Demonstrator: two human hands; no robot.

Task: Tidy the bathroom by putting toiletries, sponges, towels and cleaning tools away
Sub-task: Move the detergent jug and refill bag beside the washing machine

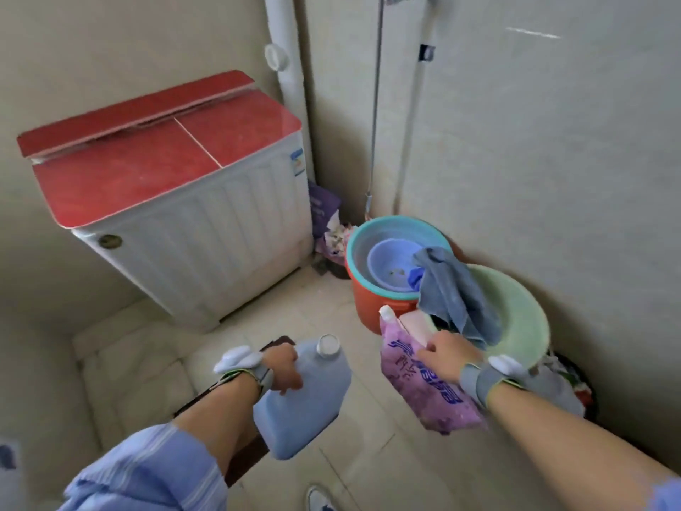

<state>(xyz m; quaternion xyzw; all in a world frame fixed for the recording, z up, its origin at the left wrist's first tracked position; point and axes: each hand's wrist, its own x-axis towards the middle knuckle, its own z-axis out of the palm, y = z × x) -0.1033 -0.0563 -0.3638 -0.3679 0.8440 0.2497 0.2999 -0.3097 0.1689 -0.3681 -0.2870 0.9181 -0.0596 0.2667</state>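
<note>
My left hand (283,368) grips the handle of a pale blue detergent jug (306,403) with a white cap, held above the floor. My right hand (444,357) holds a purple refill pouch (427,385) with blue lettering and a white spout, along with a pale pink bottle (414,324) behind it. Just beyond the right hand, a blue-grey towel (453,293) hangs over the rim of a light green basin (516,311). An orange bucket (383,307) holds a teal basin (372,234) and a small lilac bowl (390,263).
A white twin-tub washing machine (206,230) with a red lid stands at the back left. A purple bag (324,208) and a bin of rubbish (335,245) fill the corner. Pipes (285,49) and a shower hose (376,105) run up the wall. A dark low stool (206,396) lies under my left arm.
</note>
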